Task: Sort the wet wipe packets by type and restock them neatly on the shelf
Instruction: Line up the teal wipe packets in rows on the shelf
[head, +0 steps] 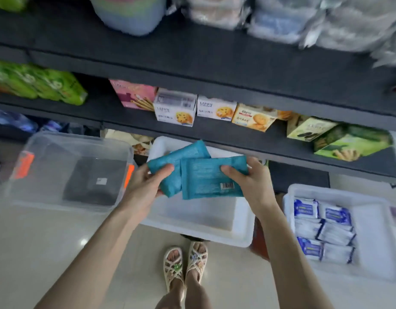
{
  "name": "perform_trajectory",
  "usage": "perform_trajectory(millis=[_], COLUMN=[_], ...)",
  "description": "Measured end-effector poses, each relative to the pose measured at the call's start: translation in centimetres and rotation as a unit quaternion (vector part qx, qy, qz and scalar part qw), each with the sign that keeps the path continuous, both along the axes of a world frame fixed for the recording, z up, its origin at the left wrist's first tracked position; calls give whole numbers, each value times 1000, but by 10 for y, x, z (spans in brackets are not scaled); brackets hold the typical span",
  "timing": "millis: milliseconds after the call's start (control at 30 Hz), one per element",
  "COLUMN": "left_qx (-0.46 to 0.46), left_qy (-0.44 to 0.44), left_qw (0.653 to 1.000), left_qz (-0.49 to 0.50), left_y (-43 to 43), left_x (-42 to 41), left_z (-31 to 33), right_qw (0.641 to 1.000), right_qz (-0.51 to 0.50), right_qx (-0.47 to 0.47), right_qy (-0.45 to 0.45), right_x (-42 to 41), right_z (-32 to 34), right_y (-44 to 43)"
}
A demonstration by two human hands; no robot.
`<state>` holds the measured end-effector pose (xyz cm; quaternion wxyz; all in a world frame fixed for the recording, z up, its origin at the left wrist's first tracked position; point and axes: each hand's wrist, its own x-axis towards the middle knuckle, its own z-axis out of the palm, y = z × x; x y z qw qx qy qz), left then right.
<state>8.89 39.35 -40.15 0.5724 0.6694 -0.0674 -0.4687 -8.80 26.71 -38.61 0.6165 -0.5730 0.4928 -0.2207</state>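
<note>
A view looking down from a person's head at two bare arms reaching forward in front of a dark shelf (215,134). The left hand (145,181) grips one teal wet wipe packet (170,161), thumb on top and fingers curled beneath. The right hand (248,181) grips a second teal packet (206,179), which overlaps the first and shows a barcode. Both packets are held in the air above a white bin (241,219) on the floor. To the right, another white bin (371,219) holds blue and white wipe packets (324,228) laid in rows. To the left sits a clear plastic tub (47,152). Biscuit boxes (215,110) line the shelf. Sandalled feet (186,264) stand on pale tiles.
</note>
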Motion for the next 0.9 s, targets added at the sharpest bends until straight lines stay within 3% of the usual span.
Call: perform_trajectory(millis=[133,333,533,733,900], left_qx=[-65,-182,-315,-396,-424], left_qy=[-72,-138,-141,-194,-169], left_qw=[995,972,931,896,889], left_qz=[-4,57,117,43,-35], left_y=[-2,-32,-56,-86,-108], left_x=[-2,-8,11,39,95], left_z=[84,207,304,373,397], right_qw=[992,972,941,923,921], right_qz=[-87,-97,-100,-10,-21], right_qx=[-44,-111,-184,-180,-217], right_qy=[-79,-182,-267,-339,-323], right_x=[0,32,74,138,196], right_z=[94,210,304,360,381], right_y=[-13,-16,-26,-34,-54])
